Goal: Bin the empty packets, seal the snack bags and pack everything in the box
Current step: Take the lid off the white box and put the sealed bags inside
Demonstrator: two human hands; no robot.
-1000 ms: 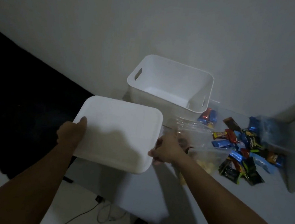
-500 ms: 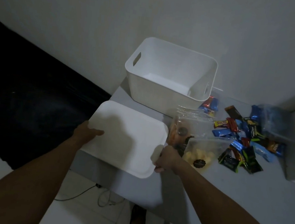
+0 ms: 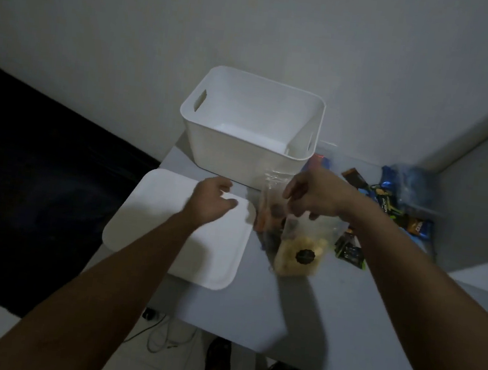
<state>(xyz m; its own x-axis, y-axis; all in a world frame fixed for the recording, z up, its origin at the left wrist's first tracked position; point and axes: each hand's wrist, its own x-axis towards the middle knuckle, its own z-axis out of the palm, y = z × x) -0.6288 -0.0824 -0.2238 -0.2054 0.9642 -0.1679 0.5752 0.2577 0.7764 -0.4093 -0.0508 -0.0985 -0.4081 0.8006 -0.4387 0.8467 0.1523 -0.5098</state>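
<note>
We look down at a pale desk (image 3: 329,310) in dim light. The white box (image 3: 252,125) stands open and empty at the back of the desk, against the wall, and its flat white lid (image 3: 153,226) lies just beside it, on the desk's left edge. We judge that the packing has not begun and the first snack bag is about to be taken up.

Our left hand (image 3: 209,200) hangs over the lid's far corner, fingers loosely curled and holding nothing. Our right hand (image 3: 311,192) reaches above two clear snack bags, fingers spread and hanging down; whether they touch the plastic we cannot tell, as the hand is blurred. One clear bag (image 3: 270,206) holds orange and dark pieces; the nearer bag (image 3: 299,252) holds pale yellow snacks and bears a dark round sticker.

Next, we think, a bag's open top must be pinched and pressed shut before it goes in the box.

To the right lies a heap of small coloured packets (image 3: 386,207) and a crumpled blue bag (image 3: 404,184). Which packets are empty cannot be told. No bin is in view. Cables (image 3: 170,337) lie on the floor below.
</note>
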